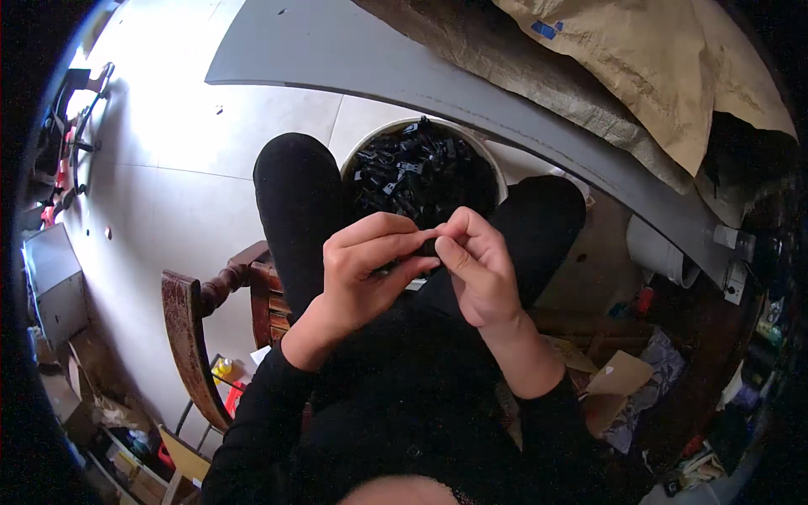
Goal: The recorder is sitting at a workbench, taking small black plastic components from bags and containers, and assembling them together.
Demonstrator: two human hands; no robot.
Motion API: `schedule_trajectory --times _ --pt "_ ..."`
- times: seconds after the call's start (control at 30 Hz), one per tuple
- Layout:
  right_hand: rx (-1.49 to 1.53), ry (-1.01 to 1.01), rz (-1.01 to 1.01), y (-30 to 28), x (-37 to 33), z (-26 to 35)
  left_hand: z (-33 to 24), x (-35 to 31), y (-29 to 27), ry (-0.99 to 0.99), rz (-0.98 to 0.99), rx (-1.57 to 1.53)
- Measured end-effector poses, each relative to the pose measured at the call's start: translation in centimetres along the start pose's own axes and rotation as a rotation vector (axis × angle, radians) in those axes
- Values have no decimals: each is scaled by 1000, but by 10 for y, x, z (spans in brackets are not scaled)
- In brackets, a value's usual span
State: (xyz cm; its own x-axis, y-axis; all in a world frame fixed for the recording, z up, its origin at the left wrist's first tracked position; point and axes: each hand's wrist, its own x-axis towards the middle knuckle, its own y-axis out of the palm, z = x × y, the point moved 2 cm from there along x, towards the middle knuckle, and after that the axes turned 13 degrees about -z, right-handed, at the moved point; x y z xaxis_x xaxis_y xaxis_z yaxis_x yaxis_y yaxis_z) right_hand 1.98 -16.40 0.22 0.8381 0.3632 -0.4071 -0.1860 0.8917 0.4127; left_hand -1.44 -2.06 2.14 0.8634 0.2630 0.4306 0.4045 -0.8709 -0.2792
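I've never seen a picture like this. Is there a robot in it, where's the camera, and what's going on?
No robot here, just a person's bare hands. The camera sits on the person's head, looking down; its wide fisheye lens makes the view round and bends straight edges. The left hand and right hand meet in the middle, fingertips pinching a small dark piece, too covered to identify. Beyond them, between the knees, a round tub holds a heap of black parts. Brown paper lies over the grey surface at the top.
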Motion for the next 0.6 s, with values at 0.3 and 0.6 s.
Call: schedule_trajectory --times 0.3,0.6 --pt "173 213 109 -3 12 2 -4 -1 -1 -51 11 11" --pt "256 246 176 10 -6 6 6 3 -11 48 91 -228"
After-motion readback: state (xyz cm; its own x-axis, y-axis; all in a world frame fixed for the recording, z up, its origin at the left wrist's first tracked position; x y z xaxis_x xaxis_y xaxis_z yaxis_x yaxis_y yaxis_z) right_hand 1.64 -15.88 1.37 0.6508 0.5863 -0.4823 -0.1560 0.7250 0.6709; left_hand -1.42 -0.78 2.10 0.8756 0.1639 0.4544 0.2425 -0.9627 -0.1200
